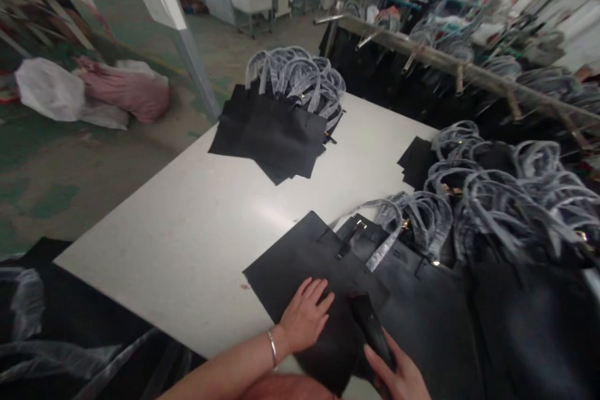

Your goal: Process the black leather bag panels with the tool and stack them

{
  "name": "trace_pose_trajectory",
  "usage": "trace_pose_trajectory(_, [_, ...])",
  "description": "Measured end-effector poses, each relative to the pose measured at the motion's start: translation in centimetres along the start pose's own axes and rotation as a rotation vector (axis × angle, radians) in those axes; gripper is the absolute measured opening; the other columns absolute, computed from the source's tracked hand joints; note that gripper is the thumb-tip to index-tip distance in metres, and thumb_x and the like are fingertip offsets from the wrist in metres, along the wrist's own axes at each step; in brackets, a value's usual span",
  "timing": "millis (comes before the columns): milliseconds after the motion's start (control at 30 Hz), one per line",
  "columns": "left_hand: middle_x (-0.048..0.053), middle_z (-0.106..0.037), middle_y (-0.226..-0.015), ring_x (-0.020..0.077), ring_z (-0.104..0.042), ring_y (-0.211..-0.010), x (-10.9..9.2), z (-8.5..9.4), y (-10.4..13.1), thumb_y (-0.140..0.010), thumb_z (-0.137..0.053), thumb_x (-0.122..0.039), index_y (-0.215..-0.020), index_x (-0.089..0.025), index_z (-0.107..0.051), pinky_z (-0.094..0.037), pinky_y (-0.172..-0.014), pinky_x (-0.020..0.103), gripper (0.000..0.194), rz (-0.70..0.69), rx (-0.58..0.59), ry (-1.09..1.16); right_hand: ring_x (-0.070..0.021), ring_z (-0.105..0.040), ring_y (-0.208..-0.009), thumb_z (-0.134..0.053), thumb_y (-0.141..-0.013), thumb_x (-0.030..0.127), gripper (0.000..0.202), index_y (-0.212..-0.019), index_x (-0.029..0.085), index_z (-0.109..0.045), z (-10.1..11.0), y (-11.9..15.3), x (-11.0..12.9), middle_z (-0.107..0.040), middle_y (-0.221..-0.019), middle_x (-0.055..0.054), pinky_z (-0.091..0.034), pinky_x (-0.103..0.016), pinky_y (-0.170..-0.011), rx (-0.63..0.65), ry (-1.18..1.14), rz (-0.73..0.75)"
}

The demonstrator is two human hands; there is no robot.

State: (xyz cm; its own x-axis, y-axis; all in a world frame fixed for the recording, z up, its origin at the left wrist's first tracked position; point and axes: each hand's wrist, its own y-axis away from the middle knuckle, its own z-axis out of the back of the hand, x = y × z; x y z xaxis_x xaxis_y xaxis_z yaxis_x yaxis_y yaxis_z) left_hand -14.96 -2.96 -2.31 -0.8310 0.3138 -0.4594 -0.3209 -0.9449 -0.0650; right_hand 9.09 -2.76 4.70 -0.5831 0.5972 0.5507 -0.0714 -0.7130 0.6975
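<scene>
My left hand [307,315] lies flat on a black leather-like bag panel [312,256], its fingers spread. At the panel's near right side, my right hand [396,369] is closed around a long, glossy black piece [372,325]. Whether this piece is a folded edge of the panel or something separate, I cannot tell. Beside it lies a stack of black bag panels [422,306]. A short strap with a metal buckle [351,237] and plastic-wrapped handles [415,219] rest along the far side of these panels.
Another pile of black panels [272,131] with wrapped handles is on the white table [187,231]. More bag pieces [529,312] crowd the right side. A metal rack [422,50] stands behind, a grey post [192,56] at the far left corner. Sacks [126,90] lie on the floor.
</scene>
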Motion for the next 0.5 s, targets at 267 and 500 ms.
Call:
trace_pose_trajectory(267, [0.012, -0.046, -0.137, 0.0256, -0.039, -0.128, 0.0, 0.1, -0.8, -0.093, -0.045, -0.036, -0.129, -0.021, -0.050, -0.024, -0.108, 0.044, 0.039, -0.030, 0.008, -0.017, -0.0137, -0.050, -0.036, -0.060, -0.077, 0.056, 0.067, -0.130, 0.018, -0.047, -0.7, -2.4, 5.3, -0.050, -0.043, 0.008, -0.041, -0.022, -0.035, 0.066, -0.102, -0.046])
trace_pose_trajectory(500, [0.010, -0.042, -0.143, 0.0231, -0.038, -0.129, -0.1, 0.2, -0.7, -0.094, -0.043, -0.036, -0.128, -0.022, -0.051, -0.019, -0.111, 0.042, 0.037, -0.007, 0.003, -0.008, -0.0124, -0.052, -0.039, -0.064, -0.075, 0.056, 0.060, -0.120, 0.018, -0.051, 0.2, -2.1, 4.5, -0.053, -0.050, 0.007, -0.041, -0.021, -0.036, 0.148, -0.137, -0.094])
